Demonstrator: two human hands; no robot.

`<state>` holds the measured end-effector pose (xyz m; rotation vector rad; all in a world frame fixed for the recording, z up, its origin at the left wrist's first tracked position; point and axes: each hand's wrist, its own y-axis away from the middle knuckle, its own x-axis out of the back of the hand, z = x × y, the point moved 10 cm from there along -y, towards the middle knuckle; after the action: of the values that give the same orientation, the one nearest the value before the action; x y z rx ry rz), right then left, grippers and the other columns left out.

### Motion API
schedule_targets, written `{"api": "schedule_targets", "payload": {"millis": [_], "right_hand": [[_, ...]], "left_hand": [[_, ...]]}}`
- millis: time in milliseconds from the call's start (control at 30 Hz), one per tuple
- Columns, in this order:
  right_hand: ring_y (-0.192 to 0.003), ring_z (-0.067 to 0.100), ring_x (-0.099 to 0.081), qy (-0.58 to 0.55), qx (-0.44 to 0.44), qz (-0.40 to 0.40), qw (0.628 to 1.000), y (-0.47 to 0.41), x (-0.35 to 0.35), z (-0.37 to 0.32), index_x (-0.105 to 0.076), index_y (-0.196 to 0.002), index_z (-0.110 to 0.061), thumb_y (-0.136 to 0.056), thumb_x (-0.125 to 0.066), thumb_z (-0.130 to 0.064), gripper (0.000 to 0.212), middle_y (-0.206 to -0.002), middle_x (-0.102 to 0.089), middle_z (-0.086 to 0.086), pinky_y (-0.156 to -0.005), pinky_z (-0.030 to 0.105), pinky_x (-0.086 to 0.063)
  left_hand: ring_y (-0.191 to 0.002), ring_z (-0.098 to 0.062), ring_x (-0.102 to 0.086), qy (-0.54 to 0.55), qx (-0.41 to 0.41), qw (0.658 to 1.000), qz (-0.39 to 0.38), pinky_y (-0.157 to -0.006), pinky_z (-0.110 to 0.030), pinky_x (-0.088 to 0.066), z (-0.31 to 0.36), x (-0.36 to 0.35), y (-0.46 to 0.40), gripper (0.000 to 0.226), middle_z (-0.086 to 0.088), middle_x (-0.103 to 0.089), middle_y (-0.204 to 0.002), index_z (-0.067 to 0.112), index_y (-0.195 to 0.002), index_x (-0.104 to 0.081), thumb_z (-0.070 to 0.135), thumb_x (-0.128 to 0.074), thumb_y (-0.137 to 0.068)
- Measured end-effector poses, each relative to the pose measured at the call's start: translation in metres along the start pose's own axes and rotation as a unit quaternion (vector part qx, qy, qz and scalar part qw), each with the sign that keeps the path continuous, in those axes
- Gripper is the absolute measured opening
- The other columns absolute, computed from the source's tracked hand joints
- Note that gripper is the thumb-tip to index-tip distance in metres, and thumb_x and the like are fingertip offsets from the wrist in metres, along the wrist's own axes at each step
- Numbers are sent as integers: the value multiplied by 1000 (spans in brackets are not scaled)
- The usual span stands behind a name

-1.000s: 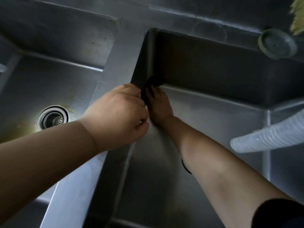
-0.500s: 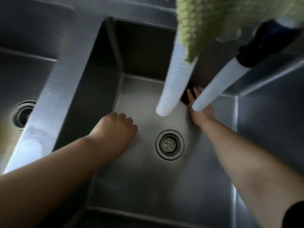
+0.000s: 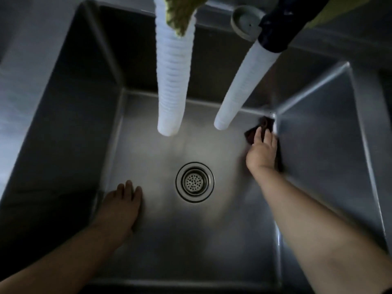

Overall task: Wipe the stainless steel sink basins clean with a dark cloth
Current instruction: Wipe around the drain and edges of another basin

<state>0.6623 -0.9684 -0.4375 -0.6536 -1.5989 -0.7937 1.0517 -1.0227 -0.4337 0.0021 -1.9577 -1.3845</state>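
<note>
I look down into a deep stainless steel sink basin [image 3: 318, 124]. My right hand [image 3: 262, 150] presses a dark cloth [image 3: 265, 124] flat on the basin floor in the far right corner, against the right wall. The cloth shows past the fingertips and along the hand's right side. My left hand [image 3: 123, 203] lies flat with its fingers together on the basin floor near the left wall, holding nothing. A round drain strainer [image 3: 194, 182] sits in the floor between the two hands.
Two white ribbed hoses [image 3: 174, 81] [image 3: 239, 90] hang down over the back of the basin. A green knitted cloth [image 3: 180, 15] drapes over the left hose. A grey round stopper [image 3: 244, 24] lies on the back ledge. The other basin's rim [image 3: 31, 60] runs left.
My right hand has carried the cloth from the basin's far left corner across to the far right corner. My left hand came off the divider rim and down onto the basin floor.
</note>
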Motion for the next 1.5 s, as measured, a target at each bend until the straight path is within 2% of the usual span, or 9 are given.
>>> {"api": "schedule_targets", "payload": {"millis": [233, 467, 633, 700, 833, 967, 1233, 1367, 1500], "right_hand": [[-142, 32, -7, -54, 67, -1, 996, 67, -18, -73, -18, -150, -15, -93, -42, -13, 61, -157, -11, 13, -117, 33, -5], [-141, 36, -13, -74, 349, -72, 932, 113, -52, -262, -25, -148, -15, -90, -44, -12, 60, -155, -17, 16, -116, 37, -6], [-144, 29, -6, -53, 443, -98, 890, 138, -64, -267, -19, -149, -21, -93, -43, -6, 63, -158, -12, 8, -114, 31, 8], [-144, 31, -11, -59, 427, -87, 898, 120, -54, -233, -23, -149, -20, -96, -43, -9, 58, -157, -16, 10, -116, 31, 2], [-144, 33, -11, -38, 239, -51, 969, 60, -31, -111, -20, -149, -18, -92, -45, -10, 64, -157, -13, 13, -116, 31, -2], [-144, 32, -5, -12, 107, -38, 993, 38, -12, -12, -15, -150, -20, -96, -40, -18, 60, -158, -7, 11, -118, 36, -7], [-143, 37, -5, -12, -12, -2, 1000, 96, -14, 19, -23, -148, -11, -94, -44, -16, 58, -155, -14, 19, -118, 39, -3], [-143, 35, -2, -33, 40, -41, 998, 135, -30, -18, -19, -149, -15, -94, -45, -18, 61, -157, -8, 16, -117, 35, 0], [-142, 39, -14, -29, 228, -104, 968, 177, -42, -79, -31, -145, -11, -90, -50, -22, 59, -153, -21, 19, -116, 41, -10]], "left_hand": [[-141, -48, -6, 13, -3, 1000, 18, -114, -46, -18, 11, -1, -6, 71, -36, 8, -150, -8, -144, 10, 11, -39, -97], [-142, -45, -5, 19, -16, 999, 35, -114, -45, -18, 7, -7, -7, 81, -34, 10, -151, -4, -145, 12, 20, -46, -95], [-143, -42, -5, 22, -19, 999, 29, -114, -43, -18, 4, -14, -9, 99, -32, 10, -152, -1, -146, 13, 32, -59, -87], [-142, -43, -6, 23, -18, 999, 32, -114, -43, -18, 3, -14, -9, 97, -32, 9, -152, -1, -146, 12, 33, -58, -87], [-143, -43, -4, 24, -12, 999, 20, -115, -42, -17, 4, -17, -11, 104, -32, 11, -152, -1, -145, 14, 38, -62, -85], [-143, -43, -4, 22, -11, 999, 26, -114, -42, -18, 4, -15, -11, 105, -32, 11, -152, -2, -145, 13, 38, -62, -84], [-142, -45, -4, 34, -17, 999, 34, -114, -43, -17, 3, -18, -12, 100, -32, 10, -152, -1, -146, 12, 34, -60, -86], [-142, -46, -6, 40, -25, 997, 53, -114, -44, -18, 3, -16, -13, 93, -33, 9, -151, -1, -146, 9, 31, -56, -88], [-142, -45, -7, 38, -26, 998, 53, -113, -44, -20, 2, -17, -13, 99, -33, 8, -152, 0, -146, 9, 34, -61, -85]]}}
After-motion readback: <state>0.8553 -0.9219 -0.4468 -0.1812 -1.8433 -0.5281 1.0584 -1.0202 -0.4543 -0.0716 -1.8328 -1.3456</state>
